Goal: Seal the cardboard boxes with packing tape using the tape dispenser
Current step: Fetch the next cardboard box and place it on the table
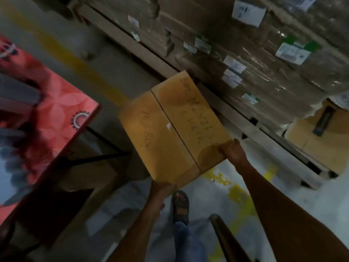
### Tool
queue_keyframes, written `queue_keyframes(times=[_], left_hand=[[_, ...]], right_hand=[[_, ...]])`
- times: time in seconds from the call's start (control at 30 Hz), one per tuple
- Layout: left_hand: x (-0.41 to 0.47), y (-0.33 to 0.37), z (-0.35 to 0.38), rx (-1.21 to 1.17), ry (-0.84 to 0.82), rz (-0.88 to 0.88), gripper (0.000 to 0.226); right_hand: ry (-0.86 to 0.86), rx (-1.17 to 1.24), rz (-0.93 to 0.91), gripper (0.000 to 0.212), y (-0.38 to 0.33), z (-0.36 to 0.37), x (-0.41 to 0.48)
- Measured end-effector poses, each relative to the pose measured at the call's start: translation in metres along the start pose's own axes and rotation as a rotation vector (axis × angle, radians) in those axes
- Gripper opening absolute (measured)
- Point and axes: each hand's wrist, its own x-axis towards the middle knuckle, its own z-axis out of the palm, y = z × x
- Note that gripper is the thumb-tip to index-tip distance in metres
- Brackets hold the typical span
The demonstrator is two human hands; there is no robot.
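The cardboard box (174,129), flaps closed but seam untaped, is being carried above the floor at 12 o'clock, gripped at its near corners by the left hand (162,190) and right hand (232,151), fingers curled; it is judged light, stiff, best supported underneath.

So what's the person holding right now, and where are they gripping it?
The cardboard box, held in both hands: left hand at its near bottom corner, right hand at its right corner.

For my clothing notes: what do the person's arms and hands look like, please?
Both forearms are bare, with no sleeves in view. The left hand and the right hand wear no gloves; no watch or ring can be made out in the dim, blurred picture.
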Motion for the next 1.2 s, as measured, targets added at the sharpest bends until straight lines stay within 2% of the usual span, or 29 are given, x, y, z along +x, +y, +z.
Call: queue_keyframes(times=[0.07, 0.1, 0.17, 0.2, 0.27, 0.33, 0.43, 0.5, 0.57, 0.67, 0.73, 0.8, 0.93, 1.07, 1.2], left_hand=[[0.011, -0.009, 0.001, -0.102, 0.009, 0.008, 0.084], [0.009, -0.01, 0.0, -0.147, 0.009, 0.042, 0.086], [-0.008, 0.002, -0.002, -0.22, 0.038, 0.143, 0.093], [-0.022, 0.013, -0.005, -0.252, 0.066, 0.218, 0.091], [-0.049, 0.042, -0.012, -0.325, 0.126, 0.324, 0.071], [-0.08, 0.07, -0.02, -0.362, 0.109, 0.377, 0.062], [-0.138, 0.087, -0.034, -0.326, 0.08, 0.447, 0.061], [-0.177, 0.084, -0.04, -0.334, 0.059, 0.517, 0.063], [-0.221, 0.081, -0.048, -0.34, 0.024, 0.608, 0.056], [-0.29, 0.074, -0.066, -0.367, -0.079, 0.695, 0.051], [-0.331, 0.065, -0.086, -0.333, -0.104, 0.758, 0.055], [-0.369, 0.052, -0.111, -0.285, -0.109, 0.851, 0.058], [-0.436, 0.026, -0.179, -0.274, -0.097, 1.009, 0.074], [-0.483, -0.002, -0.267, -0.355, -0.041, 1.148, 0.064], [-0.508, -0.038, -0.363, -0.455, 0.13, 1.209, 0.06]], right_hand=[[0.025, 0.044, -0.026, 0.07, 0.0, -0.001, -0.001], [0.047, 0.056, -0.044, 0.067, -0.001, -0.003, -0.004], [0.092, 0.097, -0.116, 0.076, -0.011, -0.007, -0.013], [0.104, 0.145, -0.163, 0.076, -0.018, -0.01, -0.017], [0.127, 0.219, -0.23, 0.058, -0.044, -0.02, -0.04], [0.175, 0.272, -0.276, 0.053, -0.069, -0.035, -0.064], [0.238, 0.342, -0.306, 0.063, -0.087, -0.064, -0.119], [0.284, 0.404, -0.361, 0.055, -0.087, -0.084, -0.164], [0.323, 0.449, -0.421, 0.046, -0.086, -0.105, -0.212], [0.381, 0.52, -0.486, 0.049, -0.088, -0.135, -0.291], [0.434, 0.546, -0.534, 0.039, -0.084, -0.148, -0.342], [0.469, 0.57, -0.604, 0.039, -0.081, -0.152, -0.395], [0.434, 0.678, -0.709, 0.061, -0.087, -0.13, -0.503], [0.375, 0.704, -0.82, 0.067, -0.104, -0.083, -0.574], [0.238, 0.65, -0.945, 0.065, -0.133, -0.009, -0.618]])
